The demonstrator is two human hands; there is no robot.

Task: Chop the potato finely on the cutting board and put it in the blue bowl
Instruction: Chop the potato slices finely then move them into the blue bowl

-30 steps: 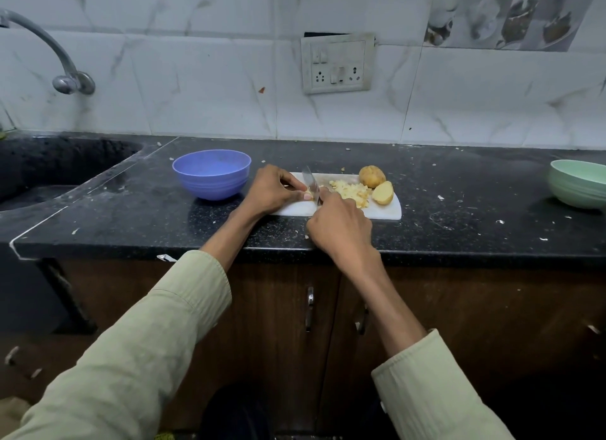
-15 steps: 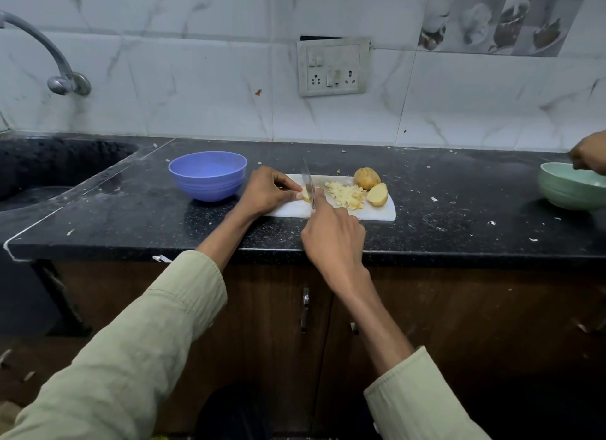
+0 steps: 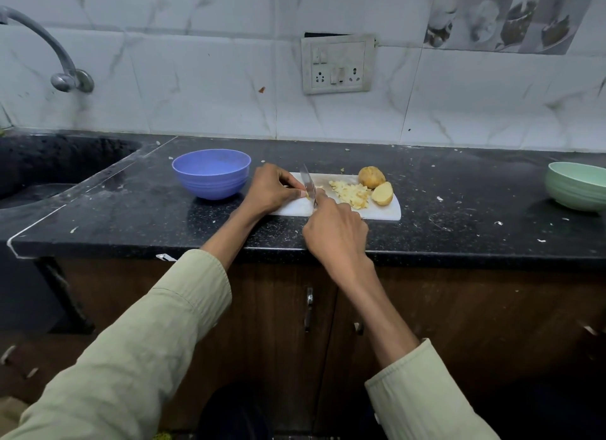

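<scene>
Pinching a small, firm, wet-slick yellow potato piece point(image 3: 308, 194) on the white plastic cutting board point(image 3: 387, 210), the left hand point(image 3: 273, 190) steadies it; the right hand point(image 3: 334, 233) grips the steel knife point(image 3: 309, 185) by its handle.

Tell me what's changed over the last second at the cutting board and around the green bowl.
Little at the board: the right hand still grips the knife, blade down beside the left hand, which keeps pinching a small potato piece. Another person's hand showed at the green bowl half a second ago and has gone. The chopped pile, the two potato halves and the blue bowl stayed put.
</scene>
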